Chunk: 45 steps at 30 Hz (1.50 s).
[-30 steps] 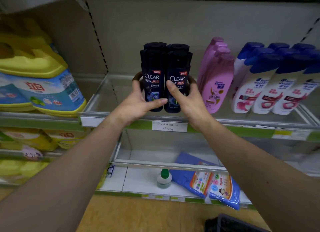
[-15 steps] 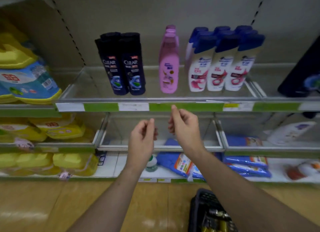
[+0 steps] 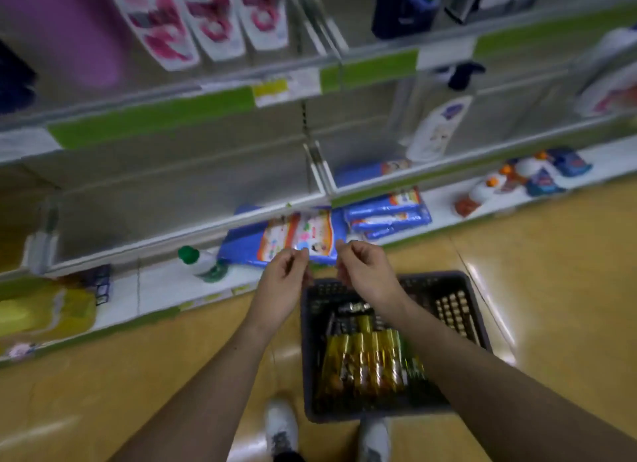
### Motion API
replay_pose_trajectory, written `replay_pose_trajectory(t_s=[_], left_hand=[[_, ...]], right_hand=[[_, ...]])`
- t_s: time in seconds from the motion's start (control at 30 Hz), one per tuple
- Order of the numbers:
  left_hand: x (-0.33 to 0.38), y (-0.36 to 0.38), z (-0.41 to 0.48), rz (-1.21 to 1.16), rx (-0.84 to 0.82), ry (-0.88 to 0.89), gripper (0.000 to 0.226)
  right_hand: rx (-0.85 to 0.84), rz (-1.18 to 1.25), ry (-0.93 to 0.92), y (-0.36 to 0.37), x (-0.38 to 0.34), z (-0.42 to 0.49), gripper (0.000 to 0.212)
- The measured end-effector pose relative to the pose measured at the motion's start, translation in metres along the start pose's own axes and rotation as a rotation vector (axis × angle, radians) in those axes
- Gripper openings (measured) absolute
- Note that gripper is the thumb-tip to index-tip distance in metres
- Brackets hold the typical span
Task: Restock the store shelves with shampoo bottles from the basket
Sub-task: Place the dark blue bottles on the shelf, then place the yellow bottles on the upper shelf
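A dark plastic basket (image 3: 477, 327) stands on the floor in front of my feet, holding several gold and green shampoo bottles (image 3: 365, 361) lying side by side. My left hand (image 3: 281, 285) hovers over the basket's far left corner, fingers loosely curled with nothing in them. My right hand (image 3: 367, 273) hangs beside it over the basket's far rim, also loosely curled and holding nothing. White bottles with red prints (image 3: 210, 16) and a pink bottle (image 3: 69, 30) stand on the upper shelf (image 3: 155, 113). The view is blurred.
Blue refill packs (image 3: 386, 213) lie on the bottom shelf behind my hands, next to a small green-capped bottle (image 3: 200, 260). Yellow pouches (image 3: 44, 310) sit at the lower left. A white bottle (image 3: 436, 130) leans on the middle right shelf. My two grey shoes (image 3: 281, 430) stand on the yellow floor.
My view swung down and right from the shelf to the basket. Both hands let go of the dark CLEAR bottles, left them on the shelf, and dropped to just above the basket.
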<state>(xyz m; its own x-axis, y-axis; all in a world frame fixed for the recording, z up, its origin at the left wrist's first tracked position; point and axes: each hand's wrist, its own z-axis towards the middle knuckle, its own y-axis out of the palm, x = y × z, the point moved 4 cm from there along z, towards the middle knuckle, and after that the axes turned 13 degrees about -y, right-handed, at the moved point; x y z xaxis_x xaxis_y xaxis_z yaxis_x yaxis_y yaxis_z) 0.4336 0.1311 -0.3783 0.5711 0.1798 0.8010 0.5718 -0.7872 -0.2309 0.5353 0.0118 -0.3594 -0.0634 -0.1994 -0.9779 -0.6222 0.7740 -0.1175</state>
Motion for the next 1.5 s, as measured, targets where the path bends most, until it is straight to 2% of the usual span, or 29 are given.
replay_pose_trajectory(t_s=[0.13, 0.27, 0.47, 0.6, 0.73, 0.87, 1.0, 1.13, 1.27, 1.4, 1.5], left_hand=[[-0.056, 0.046, 0.016, 0.149, -0.162, -0.135, 0.023], [-0.110, 0.076, 0.026, 0.324, -0.285, -0.194, 0.021], [-0.189, 0.122, 0.044, 0.425, -0.342, -0.304, 0.018], [-0.241, 0.156, 0.064, 0.491, -0.316, -0.356, 0.016], [-0.295, 0.190, 0.086, 0.553, -0.299, -0.394, 0.021], [-0.352, 0.204, 0.109, 0.652, -0.269, -0.454, 0.048], [-0.386, 0.203, 0.125, 0.779, -0.190, -0.491, 0.068], [-0.401, 0.203, 0.135, 0.948, -0.083, -0.369, 0.077], [-0.405, 0.206, 0.135, 0.961, 0.018, -0.259, 0.074], [-0.402, 0.228, 0.134, 0.930, -0.140, -0.156, 0.070], [-0.404, 0.250, 0.141, 0.848, -0.204, -0.276, 0.079]], right_hand=[[0.025, -0.071, 0.168, -0.037, 0.064, -0.024, 0.033], [0.030, -0.130, 0.324, -0.065, 0.133, -0.052, 0.041], [0.037, -0.093, 0.496, -0.081, 0.237, -0.083, 0.028], [0.040, -0.121, 0.564, -0.089, 0.308, -0.086, 0.024], [0.016, -0.144, 0.644, -0.091, 0.377, -0.091, 0.038], [-0.032, -0.228, 0.730, -0.088, 0.439, -0.093, 0.073], [-0.085, -0.382, 0.751, -0.090, 0.478, -0.084, 0.091], [-0.072, -0.484, 0.751, -0.097, 0.509, -0.070, 0.106], [-0.064, -0.478, 0.798, -0.095, 0.535, -0.065, 0.101], [-0.037, -0.488, 0.821, -0.093, 0.551, -0.066, 0.082], [-0.109, -0.491, 0.818, -0.095, 0.554, -0.065, 0.080]])
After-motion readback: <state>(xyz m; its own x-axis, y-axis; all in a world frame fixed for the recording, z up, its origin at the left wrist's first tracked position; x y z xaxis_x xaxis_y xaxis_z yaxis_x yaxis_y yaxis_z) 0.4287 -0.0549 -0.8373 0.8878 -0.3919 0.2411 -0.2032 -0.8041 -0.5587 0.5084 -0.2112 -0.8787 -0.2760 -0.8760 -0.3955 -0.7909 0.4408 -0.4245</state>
